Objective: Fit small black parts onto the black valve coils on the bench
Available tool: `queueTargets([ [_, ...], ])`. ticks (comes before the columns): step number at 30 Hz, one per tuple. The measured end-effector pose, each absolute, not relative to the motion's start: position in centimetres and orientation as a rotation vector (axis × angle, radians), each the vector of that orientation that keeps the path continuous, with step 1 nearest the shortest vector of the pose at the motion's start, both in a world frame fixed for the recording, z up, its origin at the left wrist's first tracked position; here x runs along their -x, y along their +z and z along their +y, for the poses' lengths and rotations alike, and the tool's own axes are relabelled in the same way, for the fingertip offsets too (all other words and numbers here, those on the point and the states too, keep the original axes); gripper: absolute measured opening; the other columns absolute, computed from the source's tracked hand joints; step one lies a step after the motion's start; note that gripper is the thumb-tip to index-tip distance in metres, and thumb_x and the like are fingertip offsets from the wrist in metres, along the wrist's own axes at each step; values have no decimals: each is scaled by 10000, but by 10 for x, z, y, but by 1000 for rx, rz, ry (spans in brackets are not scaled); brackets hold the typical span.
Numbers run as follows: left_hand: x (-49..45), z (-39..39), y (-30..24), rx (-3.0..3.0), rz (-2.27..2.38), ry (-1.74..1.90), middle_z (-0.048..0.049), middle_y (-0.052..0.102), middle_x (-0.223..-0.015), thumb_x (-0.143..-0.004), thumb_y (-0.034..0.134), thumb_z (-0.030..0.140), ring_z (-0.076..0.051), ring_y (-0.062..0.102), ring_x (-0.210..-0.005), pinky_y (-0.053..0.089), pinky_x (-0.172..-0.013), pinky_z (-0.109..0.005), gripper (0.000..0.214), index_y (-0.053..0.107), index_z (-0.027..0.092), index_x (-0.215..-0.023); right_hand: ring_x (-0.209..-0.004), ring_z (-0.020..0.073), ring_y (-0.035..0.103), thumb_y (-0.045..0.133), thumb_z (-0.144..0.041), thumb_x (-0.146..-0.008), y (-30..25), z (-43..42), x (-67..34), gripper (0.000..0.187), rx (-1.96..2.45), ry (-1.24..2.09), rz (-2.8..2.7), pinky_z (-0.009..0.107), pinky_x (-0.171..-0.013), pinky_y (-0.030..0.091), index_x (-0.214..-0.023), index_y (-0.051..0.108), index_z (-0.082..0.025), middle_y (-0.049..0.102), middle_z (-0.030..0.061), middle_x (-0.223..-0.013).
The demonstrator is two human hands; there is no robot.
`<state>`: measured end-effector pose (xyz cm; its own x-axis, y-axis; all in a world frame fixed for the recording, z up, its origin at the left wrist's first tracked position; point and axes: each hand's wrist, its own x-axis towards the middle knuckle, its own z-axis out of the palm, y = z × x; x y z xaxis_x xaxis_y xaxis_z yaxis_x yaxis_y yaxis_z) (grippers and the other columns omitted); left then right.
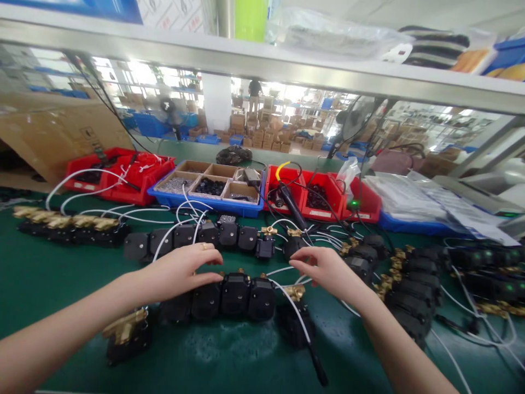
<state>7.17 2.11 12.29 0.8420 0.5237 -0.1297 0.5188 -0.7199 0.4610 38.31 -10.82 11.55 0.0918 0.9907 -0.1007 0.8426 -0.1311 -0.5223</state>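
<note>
My left hand [186, 271] hovers over the left end of a near row of black valve actuators [235, 294]. Its thumb and fingers are apart, with nothing between them, and the thumb tip looks close to one housing's top. On the other side, my right hand [328, 269] hangs above the bench, fingers curved and parted, holding nothing I can see. Below it sits a black unit with a brass valve body [296, 293], its white cable [289, 298] running forward to a black plug end [318, 365]. Behind both hands stretches another row of black actuators [227, 235].
Brass-valved units [123, 328] lie front left, more [414, 287] at right. Behind are red bins [156, 189], a blue tray [205, 205] of small parts, and a black screwdriver-like tool [292, 205] on red bins. A metal shelf [262, 57] crosses above; a person [254, 96] stands far off.
</note>
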Motion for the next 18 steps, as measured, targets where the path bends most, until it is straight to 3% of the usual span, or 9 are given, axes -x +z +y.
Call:
queueTargets([
  [3, -38, 9, 127, -2534, 858, -26, -42, 651, -1192, -758, 792, 425, -269, 638, -1085, 514, -912, -345, 445, 652, 285, -1156, -950, 256, 653, 649, -326, -899, 118, -106, -394, 249, 2153, 355, -1801, 374, -836, 505, -1108, 698, -202, 692, 92, -1077],
  [5, -24, 2, 123, -2532, 877, -72, -41, 639, -1239, -664, 873, 319, -266, 624, -1135, 511, -964, -351, 630, 621, 294, -1241, -1114, 326, 596, 775, -272, -781, 108, -98, -397, 420, 2186, 264, -1841, 443, -920, 488, -1182, 662, -222, 623, 116, -1227],
  [7, -21, -5, 120, -2538, 911, -100, -54, 621, -1276, -639, 887, 242, -258, 601, -1176, 493, -1012, -356, 709, 597, 275, -1286, -1133, 352, 587, 865, -196, -639, 91, -88, -397, 591, 2209, 266, -1885, 462, -933, 495, -1189, 650, -215, 571, 131, -1266],
  [9, -25, -15, 117, -2568, 960, -136, -84, 591, -1313, -610, 906, 240, -272, 574, -1204, 472, -1046, -377, 710, 616, 227, -1257, -1066, 334, 621, 877, -187, -611, 71, -78, -397, 629, 2233, 276, -1886, 452, -918, 513, -1189, 631, -170, 529, 152, -1243],
  [13, -35, -35, 113, -2688, 1158, -247, -150, 536, -1378, -583, 892, 158, -343, 523, -1242, 463, -1047, -449, 717, 629, 174, -1250, -1023, 277, 627, 821, -280, -718, 50, -69, -403, 575, 2235, 268, -1870, 412, -945, 512, -1225, 594, -133, 466, 140, -1173],
  [16, -33, -36, 113, -2637, 1239, -283, -119, 577, -1329, -665, 776, 77, -320, 569, -1199, 482, -993, -406, 619, 648, 216, -1255, -1026, 237, 613, 810, -288, -720, 58, -69, -413, 509, 2192, 294, -1927, 365, -958, 506, -1185, 628, -190, 473, 76, -1098],
  [18, -28, -25, 116, -2537, 1186, -238, -65, 629, -1211, -672, 764, 127, -282, 624, -1098, 492, -927, -350, 531, 696, 251, -1184, -994, 218, 610, 814, -247, -690, 71, -66, -418, 526, 2161, 309, -1994, 348, -942, 508, -1182, 632, -211, 481, 58, -1091],
])
